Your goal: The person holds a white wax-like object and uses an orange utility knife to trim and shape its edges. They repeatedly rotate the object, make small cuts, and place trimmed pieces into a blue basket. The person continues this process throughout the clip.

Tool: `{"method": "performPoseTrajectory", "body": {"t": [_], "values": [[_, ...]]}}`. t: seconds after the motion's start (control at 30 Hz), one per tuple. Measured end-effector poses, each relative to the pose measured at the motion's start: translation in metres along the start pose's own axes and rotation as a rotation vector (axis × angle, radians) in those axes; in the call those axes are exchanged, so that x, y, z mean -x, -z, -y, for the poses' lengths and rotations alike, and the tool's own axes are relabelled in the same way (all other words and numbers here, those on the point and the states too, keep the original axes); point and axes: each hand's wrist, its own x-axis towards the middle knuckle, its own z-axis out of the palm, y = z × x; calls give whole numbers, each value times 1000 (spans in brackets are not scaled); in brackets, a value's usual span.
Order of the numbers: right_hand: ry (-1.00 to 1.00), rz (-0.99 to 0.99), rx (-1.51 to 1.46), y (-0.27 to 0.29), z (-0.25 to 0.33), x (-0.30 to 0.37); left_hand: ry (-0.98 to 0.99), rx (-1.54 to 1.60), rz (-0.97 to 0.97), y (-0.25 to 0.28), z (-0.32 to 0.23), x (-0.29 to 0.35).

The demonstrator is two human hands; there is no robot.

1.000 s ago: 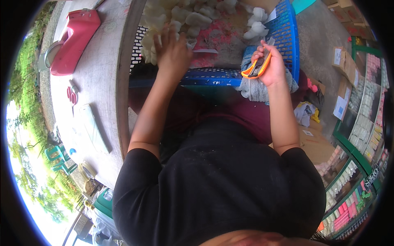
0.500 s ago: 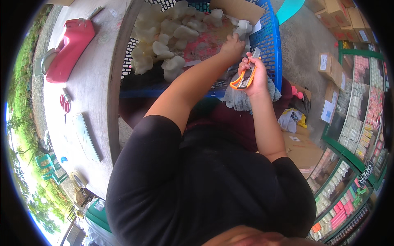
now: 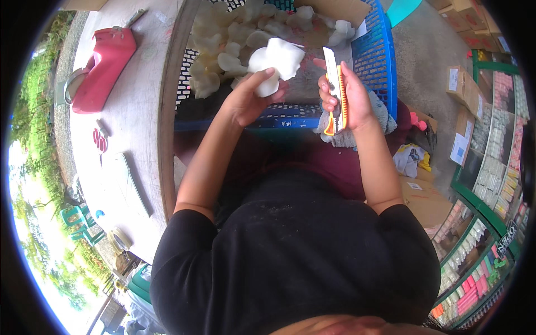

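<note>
My left hand (image 3: 249, 101) is closed on a white lobed piece (image 3: 281, 61) that looks like a flower shape, its thumb in front and fingers behind. To the right, my right hand (image 3: 357, 100) grips a yellow-orange utility knife (image 3: 337, 95), its blade extended and pointing up and away. A gap separates blade and white piece. Both hands are over the near edge of a blue plastic crate (image 3: 385, 67). Inside the crate, at its far left, lies a pile of similar off-white lobed pieces (image 3: 215, 36). One more white piece (image 3: 341, 32) sits near the far right corner.
A grey cloth (image 3: 381, 111) hangs over the crate's near right corner. On the table (image 3: 142, 106) at left are a pink tape dispenser (image 3: 109, 64), scissors (image 3: 100, 139) and a phone-like slab (image 3: 131, 180). Cardboard boxes (image 3: 464, 95) and filled shelves (image 3: 486, 139) stand at right.
My left hand has drawn back from inside the crate toward me and left, now with a white piece. My right hand keeps the utility knife, now turned more upright.
</note>
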Motion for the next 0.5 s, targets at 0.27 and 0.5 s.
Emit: {"method": "performPoseTrajectory", "body": {"t": [0.27, 0.5], "values": [[349, 127, 579, -37, -6, 23, 7, 414, 52, -6, 1, 64], [1009, -37, 1592, -76, -15, 32, 55, 666, 210, -9, 7, 74]]}}
